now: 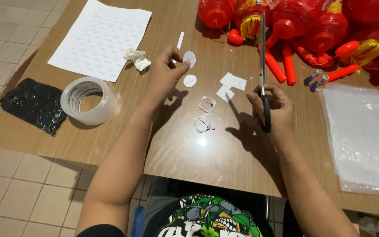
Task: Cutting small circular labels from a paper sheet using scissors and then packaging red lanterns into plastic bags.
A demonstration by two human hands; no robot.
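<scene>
2 paper discs cut: 1 pinched in left hand (165, 72), 1 on table (185, 149) | right hand (272, 109) grips scissors (263, 70), blades up | printed sheet (101, 38) mostly uncut

Small craft or assembly workspace, likely home-based: brown wooden table (189, 153) on beige tiled floor (5, 26), red plastic lanterns (312, 22) heaped far right, tape roll (88, 101) left, printed sheet (101, 37) far left.

Bright overhead light puts a glare spot on the table (202, 141) near the frame's centre; soft shadows fall below both hands; edges bow slightly.
</scene>
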